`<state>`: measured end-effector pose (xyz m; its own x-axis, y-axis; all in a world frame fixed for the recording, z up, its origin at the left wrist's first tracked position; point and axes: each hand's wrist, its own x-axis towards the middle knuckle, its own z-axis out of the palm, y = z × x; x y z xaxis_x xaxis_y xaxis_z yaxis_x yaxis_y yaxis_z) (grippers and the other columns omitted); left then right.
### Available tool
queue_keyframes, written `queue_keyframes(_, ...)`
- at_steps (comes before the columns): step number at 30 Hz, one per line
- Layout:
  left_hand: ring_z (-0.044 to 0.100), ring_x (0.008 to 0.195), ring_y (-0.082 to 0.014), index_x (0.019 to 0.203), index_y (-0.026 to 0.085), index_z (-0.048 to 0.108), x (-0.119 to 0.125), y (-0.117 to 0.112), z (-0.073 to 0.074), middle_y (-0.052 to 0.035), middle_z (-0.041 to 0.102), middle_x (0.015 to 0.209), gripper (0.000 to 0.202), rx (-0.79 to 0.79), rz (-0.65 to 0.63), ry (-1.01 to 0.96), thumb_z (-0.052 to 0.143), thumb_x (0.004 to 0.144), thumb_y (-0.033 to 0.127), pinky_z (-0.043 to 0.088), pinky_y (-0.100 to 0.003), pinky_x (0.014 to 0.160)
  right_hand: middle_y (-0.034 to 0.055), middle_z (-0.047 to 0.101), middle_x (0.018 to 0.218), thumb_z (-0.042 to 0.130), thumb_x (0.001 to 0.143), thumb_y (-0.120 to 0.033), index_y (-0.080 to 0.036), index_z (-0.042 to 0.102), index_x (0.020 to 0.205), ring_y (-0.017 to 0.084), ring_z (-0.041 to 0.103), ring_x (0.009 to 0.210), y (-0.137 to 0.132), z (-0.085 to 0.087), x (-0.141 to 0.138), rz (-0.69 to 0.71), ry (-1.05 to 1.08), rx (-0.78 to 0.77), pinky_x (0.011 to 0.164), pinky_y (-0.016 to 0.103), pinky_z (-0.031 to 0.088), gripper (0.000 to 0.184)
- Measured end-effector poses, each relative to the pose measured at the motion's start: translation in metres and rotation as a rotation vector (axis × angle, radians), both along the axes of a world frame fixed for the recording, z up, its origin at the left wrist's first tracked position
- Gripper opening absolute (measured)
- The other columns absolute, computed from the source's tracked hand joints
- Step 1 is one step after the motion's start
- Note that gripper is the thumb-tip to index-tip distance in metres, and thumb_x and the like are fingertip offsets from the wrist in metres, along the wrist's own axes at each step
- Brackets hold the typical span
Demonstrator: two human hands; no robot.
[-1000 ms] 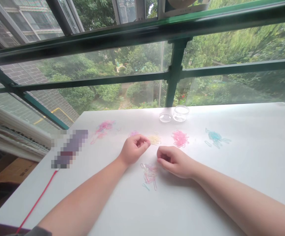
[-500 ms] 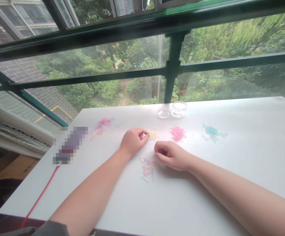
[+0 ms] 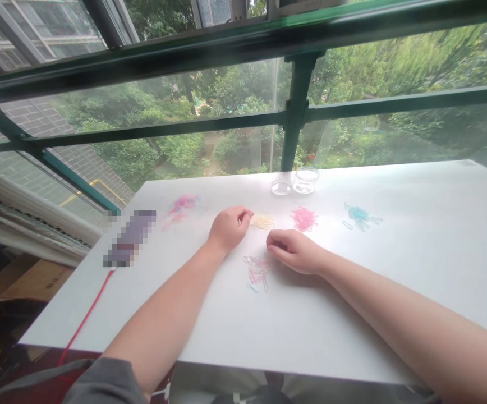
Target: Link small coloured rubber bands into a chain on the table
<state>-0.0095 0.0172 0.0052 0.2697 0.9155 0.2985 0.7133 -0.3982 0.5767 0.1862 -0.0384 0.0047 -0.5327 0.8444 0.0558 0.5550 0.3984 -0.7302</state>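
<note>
My left hand (image 3: 230,229) rests on the table with thumb and forefinger pinched at the left edge of a pale yellow pile of small rubber bands (image 3: 262,220). Whether anything is between those fingertips is too small to see. To the right and nearer me, my right hand (image 3: 292,251) is curled closed, thumb against the fingers; its contents, if any, are hidden. Just left of it lies a loose pile of mixed-colour rubber bands (image 3: 257,270), mostly pink and clear, with a green one. Beyond the right hand sits a pink rubber-band pile (image 3: 304,218).
A teal rubber-band pile (image 3: 359,214) lies right, a pink-and-purple one (image 3: 183,204) left. A clear round jar (image 3: 306,182) and its lid (image 3: 281,188) stand at the back of the white table (image 3: 420,247). A pixelated phone-like object (image 3: 131,238) with a red cable (image 3: 86,317) lies left.
The view has tilted slightly, so the table and piles sit higher in the picture. My left thumb and forefinger look closer together. My right hand keeps its curled shape near the mixed pile.
</note>
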Motion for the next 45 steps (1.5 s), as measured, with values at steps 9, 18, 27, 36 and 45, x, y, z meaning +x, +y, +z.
queue_keyframes(9, 0.048, 0.061, -0.0058, 0.089, 0.015, 0.068, -0.008, -0.016, 0.005, -0.0012, 0.064, 0.071, 0.03, -0.001, -0.178, -0.004, 0.046, 0.082, 0.036, 0.037, -0.019, 0.063, -0.0002, 0.056, 0.068, 0.048, 0.073, -0.016, -0.014, 0.062, 0.089, 0.004, 0.042, 0.057, -0.004, 0.005, -0.001, 0.014, -0.098, 0.062, 0.06, 0.018, 0.033, 0.022)
queue_keyframes(18, 0.045, 0.057, -0.0046, 0.083, 0.016, 0.067, -0.004, -0.022, 0.003, 0.0005, 0.062, 0.064, 0.027, -0.13, -0.353, 0.061, 0.049, 0.079, 0.036, 0.034, -0.017, 0.058, 0.0039, 0.061, 0.078, 0.055, 0.073, -0.022, -0.015, 0.067, 0.079, 0.006, 0.048, 0.064, -0.006, 0.005, -0.004, 0.076, -0.189, 0.135, 0.063, 0.019, 0.037, 0.015)
queue_keyframes(27, 0.047, 0.05, -0.0041, 0.085, 0.016, 0.067, -0.005, -0.024, 0.002, -0.0004, 0.068, 0.066, 0.028, -0.274, -0.392, -0.007, 0.049, 0.079, 0.036, 0.037, -0.017, 0.056, 0.0043, 0.063, 0.076, 0.054, 0.076, -0.025, -0.013, 0.066, 0.08, 0.008, 0.051, 0.066, -0.002, 0.0, -0.001, -0.008, -0.103, 0.072, 0.064, 0.02, 0.038, 0.017)
queue_keyframes(36, 0.055, 0.056, -0.0052, 0.084, 0.016, 0.066, -0.005, -0.026, 0.002, -0.0006, 0.068, 0.068, 0.028, -0.363, -0.397, -0.061, 0.047, 0.081, 0.036, 0.043, -0.017, 0.06, 0.0026, 0.061, 0.074, 0.053, 0.077, -0.029, -0.014, 0.064, 0.079, 0.007, 0.05, 0.065, -0.001, 0.001, 0.0, -0.042, -0.089, -0.009, 0.063, 0.019, 0.037, 0.019)
queue_keyframes(45, 0.057, 0.061, -0.004, 0.087, 0.016, 0.066, -0.004, -0.025, 0.001, -0.0007, 0.069, 0.074, 0.029, -0.38, -0.428, -0.062, 0.043, 0.084, 0.034, 0.042, -0.014, 0.062, 0.0018, 0.058, 0.07, 0.05, 0.08, -0.03, -0.012, 0.061, 0.079, 0.005, 0.046, 0.061, -0.001, 0.001, 0.001, -0.042, -0.044, -0.002, 0.06, 0.018, 0.033, 0.021)
